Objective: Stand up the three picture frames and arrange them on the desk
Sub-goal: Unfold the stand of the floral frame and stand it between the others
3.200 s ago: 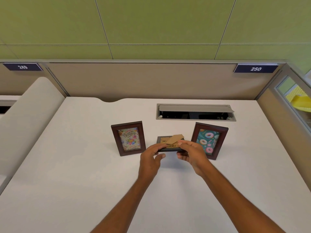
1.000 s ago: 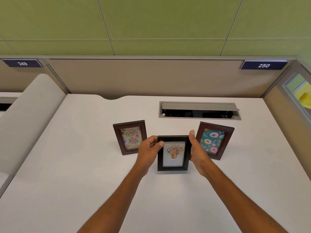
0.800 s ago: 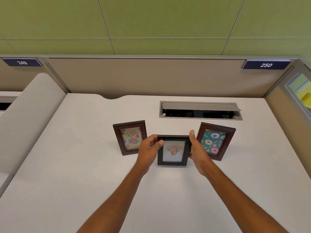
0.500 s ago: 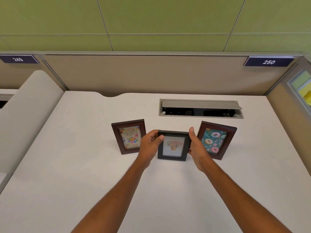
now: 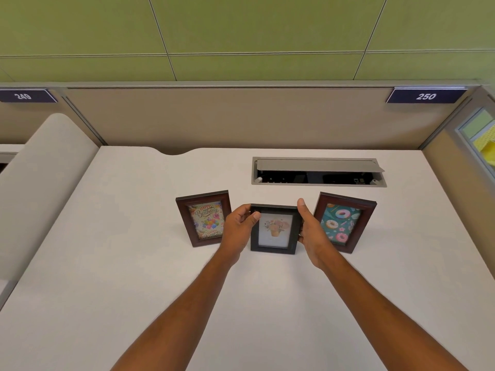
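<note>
On the desk (image 5: 134,263), two hands (image 5: 274,231) grasp the middle frame (image 5: 274,229) of three.

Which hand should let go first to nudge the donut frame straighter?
Right. The right hand lies beside the tilted brown donut frame, while the left hand can steady the black flower frame.

White desk (image 5: 112,263); bore three upright frames mid-picture: birthday frame (image 5: 204,218), flower frame (image 5: 274,229), donut frame (image 5: 344,222).
</note>
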`<action>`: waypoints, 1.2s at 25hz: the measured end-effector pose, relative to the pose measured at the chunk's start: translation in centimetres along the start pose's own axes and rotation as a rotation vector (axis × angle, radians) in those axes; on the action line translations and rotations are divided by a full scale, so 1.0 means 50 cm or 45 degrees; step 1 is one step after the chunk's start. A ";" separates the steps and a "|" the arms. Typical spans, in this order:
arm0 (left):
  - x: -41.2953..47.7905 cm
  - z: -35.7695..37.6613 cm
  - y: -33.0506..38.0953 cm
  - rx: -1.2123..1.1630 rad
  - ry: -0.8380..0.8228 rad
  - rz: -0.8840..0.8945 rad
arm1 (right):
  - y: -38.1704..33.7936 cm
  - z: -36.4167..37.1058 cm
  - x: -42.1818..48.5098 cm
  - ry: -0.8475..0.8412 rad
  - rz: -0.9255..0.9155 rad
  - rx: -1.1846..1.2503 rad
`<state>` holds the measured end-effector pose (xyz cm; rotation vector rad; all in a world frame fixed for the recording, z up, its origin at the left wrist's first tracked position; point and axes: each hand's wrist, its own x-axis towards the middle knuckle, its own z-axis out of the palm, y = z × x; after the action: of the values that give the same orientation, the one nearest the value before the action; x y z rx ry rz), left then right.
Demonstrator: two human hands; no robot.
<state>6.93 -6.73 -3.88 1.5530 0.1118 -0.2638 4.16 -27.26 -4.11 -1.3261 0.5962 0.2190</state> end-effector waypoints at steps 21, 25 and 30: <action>-0.130 -0.115 -0.109 0.073 0.408 -0.548 | 0.132 -0.022 -0.170 0.438 -0.060 -0.223; -0.148 -0.172 -0.108 0.036 0.514 -0.570 | 0.145 0.060 -0.207 0.193 -0.061 -0.395; -0.133 -0.231 -0.082 -0.027 0.743 -0.499 | 0.113 0.192 -0.211 -0.125 -0.161 -0.494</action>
<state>0.62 5.41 -6.50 1.5395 0.8783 -0.1066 -4.60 -14.81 -2.18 -1.7108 0.3953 0.3047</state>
